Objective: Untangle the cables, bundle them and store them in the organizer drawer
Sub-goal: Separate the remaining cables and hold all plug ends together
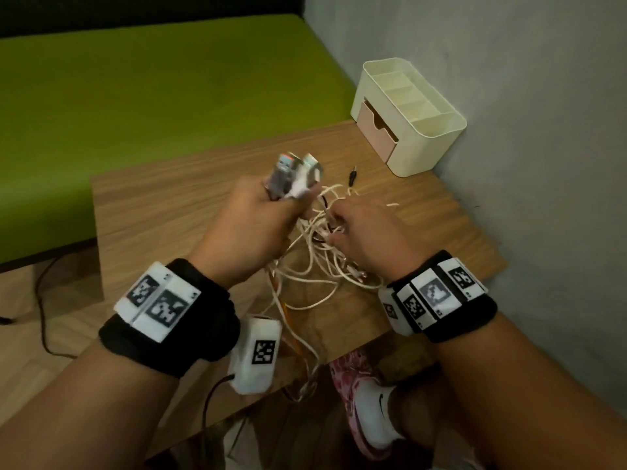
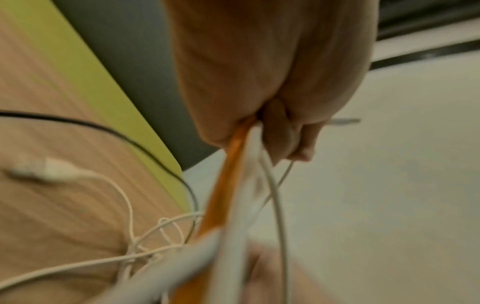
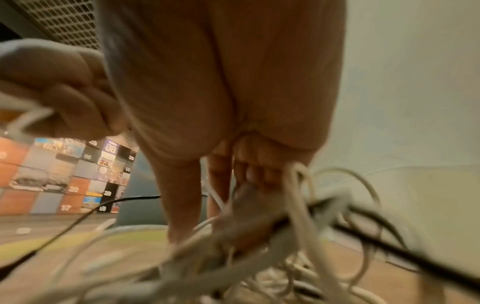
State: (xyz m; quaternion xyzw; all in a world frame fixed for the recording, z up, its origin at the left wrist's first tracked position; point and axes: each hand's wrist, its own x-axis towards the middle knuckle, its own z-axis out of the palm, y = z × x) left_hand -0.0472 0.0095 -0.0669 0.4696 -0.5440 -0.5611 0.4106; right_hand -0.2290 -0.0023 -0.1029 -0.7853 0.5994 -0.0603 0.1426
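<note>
Sorting a limp, light tangle of thin white cables [image 1: 305, 262] above the wooden table [image 1: 163, 205], plug ends [image 1: 295, 171] are gripped in the left hand [image 1: 251, 225] while strands, best taken near their stiff plugs, are pinched by the right hand [image 1: 366, 232].

Both forearms are extended forward, each wrist banded in black. The left hand [image 1: 251, 215] is raised and closed in a fist; the right hand [image 1: 363, 232] is held alongside, fingers [image 3: 221, 176] curled downward.

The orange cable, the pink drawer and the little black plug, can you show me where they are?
orange cable [image 2: 235, 144], left wrist view, flat stretch just below the fist.
pink drawer [image 1: 376, 132], head view, its front face.
black plug [image 1: 353, 175], head view, the plug's body.
</note>
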